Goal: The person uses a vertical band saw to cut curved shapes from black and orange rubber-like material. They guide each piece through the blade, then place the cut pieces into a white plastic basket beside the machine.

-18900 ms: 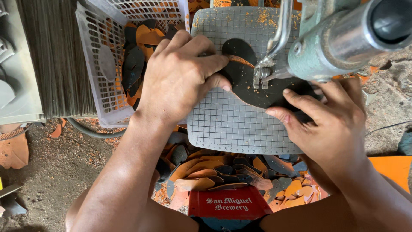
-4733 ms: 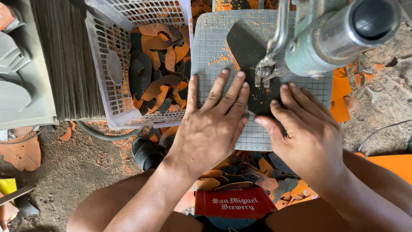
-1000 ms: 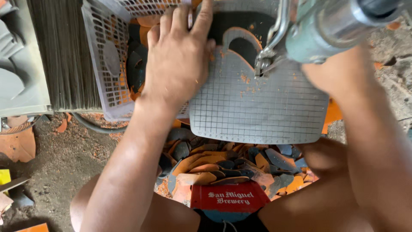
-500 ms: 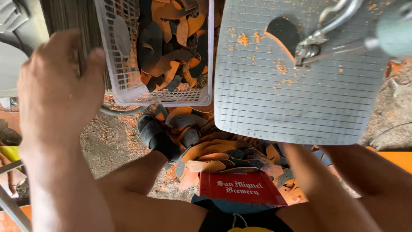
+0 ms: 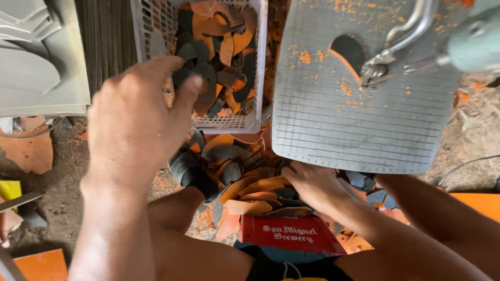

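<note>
Over the white mesh basket (image 5: 249, 78) full of orange-and-black cut pieces (image 5: 219, 47), left hand (image 5: 138, 119) hovers w/ fingers loosely spread, gripping nothing, basket rim just beside the grey gridded counter (image 5: 359, 119) so offcuts drop in easily. Below the counter's front edge, right hand (image 5: 312, 182) rests on the scrap pile (image 5: 255, 192) btwn the knees; grip can't be told, and room there is tight.

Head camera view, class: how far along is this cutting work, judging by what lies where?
Done: cut orange and black pieces fill the white basket, and orange dust covers the gridded plate. In hand: the left hand hovers by the basket, the right hand is on the pile of pieces below. Left: that pile.
</note>
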`<state>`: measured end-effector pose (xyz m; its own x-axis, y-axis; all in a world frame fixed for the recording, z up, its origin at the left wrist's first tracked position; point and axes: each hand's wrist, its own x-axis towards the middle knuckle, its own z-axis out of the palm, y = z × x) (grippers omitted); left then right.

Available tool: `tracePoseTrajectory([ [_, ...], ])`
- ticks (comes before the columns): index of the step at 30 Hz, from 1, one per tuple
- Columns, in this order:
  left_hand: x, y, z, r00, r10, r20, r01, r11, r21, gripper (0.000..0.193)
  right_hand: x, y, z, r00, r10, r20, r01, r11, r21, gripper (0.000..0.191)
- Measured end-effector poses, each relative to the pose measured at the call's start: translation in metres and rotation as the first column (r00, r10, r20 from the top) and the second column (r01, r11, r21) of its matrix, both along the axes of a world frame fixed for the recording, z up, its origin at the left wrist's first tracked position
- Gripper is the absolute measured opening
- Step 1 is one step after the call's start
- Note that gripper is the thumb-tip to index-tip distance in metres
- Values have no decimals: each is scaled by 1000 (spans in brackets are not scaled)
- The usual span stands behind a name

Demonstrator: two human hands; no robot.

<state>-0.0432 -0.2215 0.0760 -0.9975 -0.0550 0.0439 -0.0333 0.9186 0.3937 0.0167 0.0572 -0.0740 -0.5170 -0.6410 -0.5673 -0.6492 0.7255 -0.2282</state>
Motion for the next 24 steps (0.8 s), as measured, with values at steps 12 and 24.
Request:
tracePoseTrajectory([
  [12, 18, 98, -4, 812, -521, -265, 580, 772, 259, 36, -66, 108, 147, 615, -788, 36, 634, 467, -616, 24],
  [24, 5, 132, -40, 799, -508, -321, 552, 832, 59, 35, -91, 135, 129, 798, -489, -353, 266, 811, -520, 55],
])
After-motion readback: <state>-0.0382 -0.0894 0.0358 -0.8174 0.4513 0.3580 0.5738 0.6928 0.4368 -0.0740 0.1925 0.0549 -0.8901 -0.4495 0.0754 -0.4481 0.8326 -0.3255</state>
